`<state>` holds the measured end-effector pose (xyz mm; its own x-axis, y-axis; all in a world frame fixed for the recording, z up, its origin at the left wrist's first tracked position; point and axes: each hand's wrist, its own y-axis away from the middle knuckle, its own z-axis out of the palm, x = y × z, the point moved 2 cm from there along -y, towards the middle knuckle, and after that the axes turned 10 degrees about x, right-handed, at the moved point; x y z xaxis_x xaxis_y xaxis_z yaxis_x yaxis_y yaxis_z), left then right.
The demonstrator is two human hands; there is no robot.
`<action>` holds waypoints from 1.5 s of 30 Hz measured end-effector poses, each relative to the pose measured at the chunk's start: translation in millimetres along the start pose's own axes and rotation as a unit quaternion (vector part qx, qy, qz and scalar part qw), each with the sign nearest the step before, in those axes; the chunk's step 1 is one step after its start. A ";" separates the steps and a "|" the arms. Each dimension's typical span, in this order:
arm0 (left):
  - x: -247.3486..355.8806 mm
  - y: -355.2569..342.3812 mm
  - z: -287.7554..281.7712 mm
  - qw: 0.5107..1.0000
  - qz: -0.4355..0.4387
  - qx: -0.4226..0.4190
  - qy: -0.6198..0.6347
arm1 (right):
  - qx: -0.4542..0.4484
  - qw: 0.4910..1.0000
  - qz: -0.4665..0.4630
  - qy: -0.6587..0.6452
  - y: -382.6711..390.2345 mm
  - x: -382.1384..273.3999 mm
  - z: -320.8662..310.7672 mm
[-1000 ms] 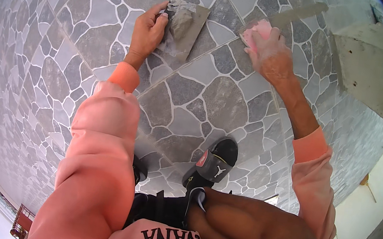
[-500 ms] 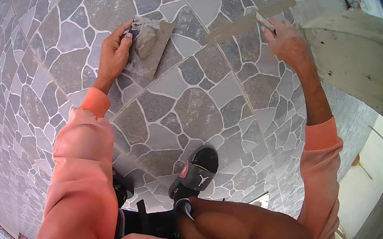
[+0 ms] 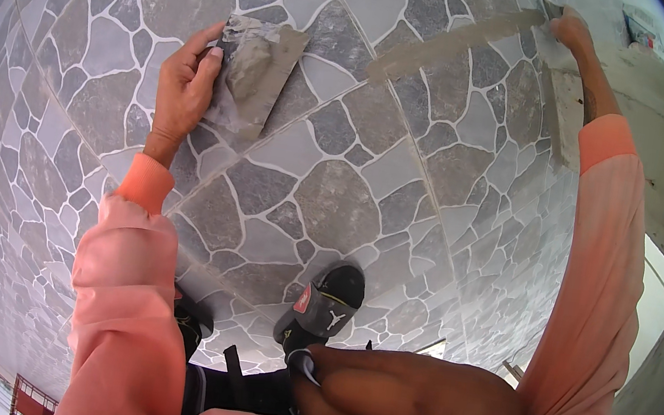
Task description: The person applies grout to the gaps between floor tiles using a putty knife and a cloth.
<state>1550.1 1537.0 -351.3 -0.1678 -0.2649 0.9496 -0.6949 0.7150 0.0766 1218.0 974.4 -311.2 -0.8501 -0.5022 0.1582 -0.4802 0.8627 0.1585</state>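
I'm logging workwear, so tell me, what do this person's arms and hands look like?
The left hand and right hand are without gloves. The left sleeve and right sleeve are loose, salmon-pink and creased, ending in snug, more orange cuffs.

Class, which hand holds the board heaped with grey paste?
The left hand, gripping the board; the right hand is apart, near the grey streak.

Mortar (image 3: 248, 66) on board (image 3: 285, 59), smear (image 3: 458, 41) right
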 end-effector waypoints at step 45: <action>-10.6 -4.3 0.3 0.997 -0.040 -0.026 0.064 | -0.257 0.813 0.178 -0.491 401.0 -152.7 -40.0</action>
<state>1554.7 1536.5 -361.8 -0.0199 -0.2397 0.9706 -0.6654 0.7278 0.1661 1163.9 1394.8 -232.8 -0.7992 0.2798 -0.5320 -0.2275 0.6784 0.6986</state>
